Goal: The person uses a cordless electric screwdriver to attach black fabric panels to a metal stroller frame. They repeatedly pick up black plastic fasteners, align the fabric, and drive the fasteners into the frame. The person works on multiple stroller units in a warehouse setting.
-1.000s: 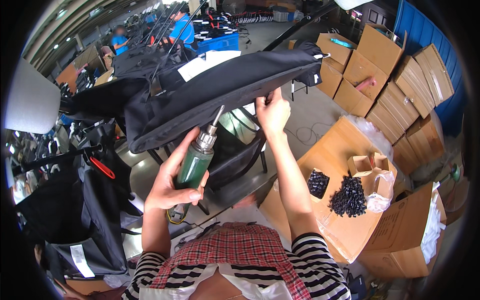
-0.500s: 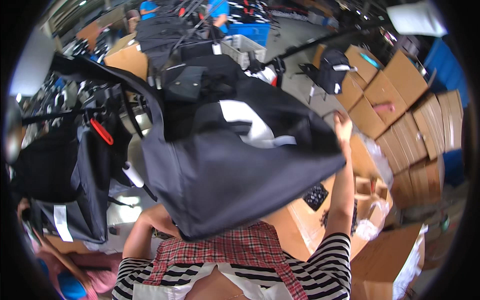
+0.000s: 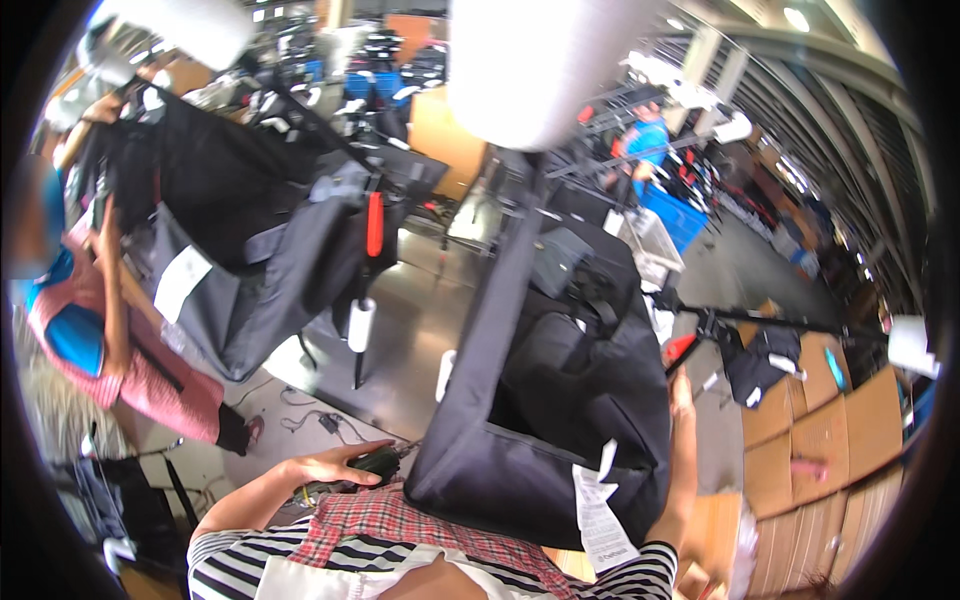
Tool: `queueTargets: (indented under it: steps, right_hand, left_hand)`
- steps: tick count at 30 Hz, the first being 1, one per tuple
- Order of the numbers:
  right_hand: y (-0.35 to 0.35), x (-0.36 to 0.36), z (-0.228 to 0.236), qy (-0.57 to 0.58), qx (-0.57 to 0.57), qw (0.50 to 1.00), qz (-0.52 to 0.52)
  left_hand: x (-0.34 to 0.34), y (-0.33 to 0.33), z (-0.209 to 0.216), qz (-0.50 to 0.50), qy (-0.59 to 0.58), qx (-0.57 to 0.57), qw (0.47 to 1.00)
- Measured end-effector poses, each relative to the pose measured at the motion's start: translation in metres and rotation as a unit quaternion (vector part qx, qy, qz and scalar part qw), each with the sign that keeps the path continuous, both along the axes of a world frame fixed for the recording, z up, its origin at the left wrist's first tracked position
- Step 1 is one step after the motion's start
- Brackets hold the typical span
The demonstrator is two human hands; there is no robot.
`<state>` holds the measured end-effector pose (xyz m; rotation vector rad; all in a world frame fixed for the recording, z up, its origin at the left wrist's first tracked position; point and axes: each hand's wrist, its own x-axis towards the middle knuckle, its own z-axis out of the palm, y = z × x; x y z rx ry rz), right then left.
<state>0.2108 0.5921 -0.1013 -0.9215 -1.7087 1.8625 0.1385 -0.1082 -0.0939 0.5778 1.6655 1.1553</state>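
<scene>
A large black fabric stroller seat (image 3: 565,420), open at the top, hangs in front of me on a dark frame. A white printed label (image 3: 604,520) dangles from its near edge. At the lower left, my left hand (image 3: 345,464) has its fingers and thumb around a dark green, rounded object (image 3: 378,464) close to my apron; its kind is unclear. My right hand (image 3: 682,395) is raised along the seat's right side, just below a red part (image 3: 679,347) of the frame. Its fingers are mostly hidden.
On the left, a co-worker in pink (image 3: 125,350) handles another black fabric seat (image 3: 265,290) with a red strap (image 3: 375,224). Cables (image 3: 325,415) lie on the floor. Cardboard boxes (image 3: 825,440) stack at the right. A white cylinder (image 3: 540,70) hangs close overhead.
The view has swung left. The seat now sits more upright, its opening and label facing me. My left hand has come out from behind the fabric and shows on the dark green object.
</scene>
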Motion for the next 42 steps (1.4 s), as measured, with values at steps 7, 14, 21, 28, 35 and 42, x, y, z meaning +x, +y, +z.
queueTargets:
  steps: [7,14,21,28,35,42]
  right_hand:
    - [-0.069,-0.104,0.021,0.156,-0.092,0.979,0.094]
    - [-0.17,-0.187,-0.017,0.176,-0.147,0.958,0.172]
    - [-0.327,-0.263,0.011,0.105,-0.178,0.943,0.26]
    - [-0.411,-0.33,0.005,0.135,-0.223,0.919,0.297]
    - [-0.339,-0.339,-0.006,0.058,-0.047,0.879,0.471]
    - [-0.088,-0.418,-0.102,-0.026,0.081,0.974,0.21]
  left_hand:
    - [-0.002,-0.027,-0.043,0.062,-0.03,0.015,0.997]
    - [-0.031,-0.043,-0.076,0.016,-0.094,0.015,0.995]
    - [-0.059,-0.075,-0.077,0.026,-0.07,0.027,0.997]
    - [-0.108,-0.045,-0.073,0.012,0.018,0.034,0.999]
    - [-0.138,0.044,-0.051,0.04,-0.106,-0.021,0.993]
    - [-0.138,0.114,-0.105,0.079,-0.073,0.01,0.994]
